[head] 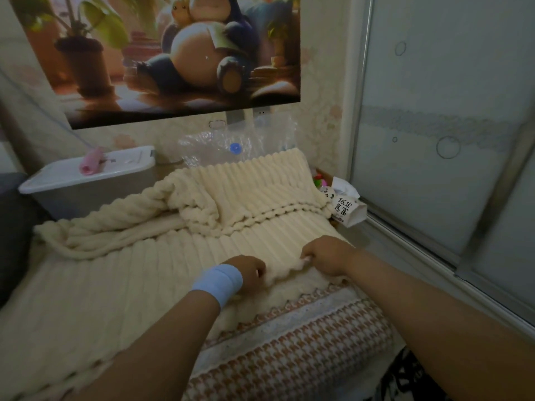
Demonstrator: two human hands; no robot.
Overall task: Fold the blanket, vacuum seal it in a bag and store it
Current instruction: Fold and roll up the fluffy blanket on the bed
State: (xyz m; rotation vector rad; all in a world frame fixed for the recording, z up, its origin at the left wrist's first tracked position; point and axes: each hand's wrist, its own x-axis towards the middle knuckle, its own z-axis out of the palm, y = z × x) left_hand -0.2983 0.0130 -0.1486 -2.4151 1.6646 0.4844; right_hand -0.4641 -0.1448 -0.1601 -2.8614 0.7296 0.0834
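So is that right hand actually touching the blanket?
Touching. The head view shows the right hand with its fingers curled round a bunched edge of the blanket, pinching it.

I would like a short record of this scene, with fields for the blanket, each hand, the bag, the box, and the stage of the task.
blanket: cream ribbed blanket, flat on the near side, bunched in loose folds on the far side
left hand: left hand, blue wristband, grips the blanket's near edge
right hand: right hand pinches the same edge
bag: clear vacuum bag with blue valve, behind the blanket, by the wall
box: white storage box, lid on, pink object on top
stage: folding unfinished; blanket not yet bagged
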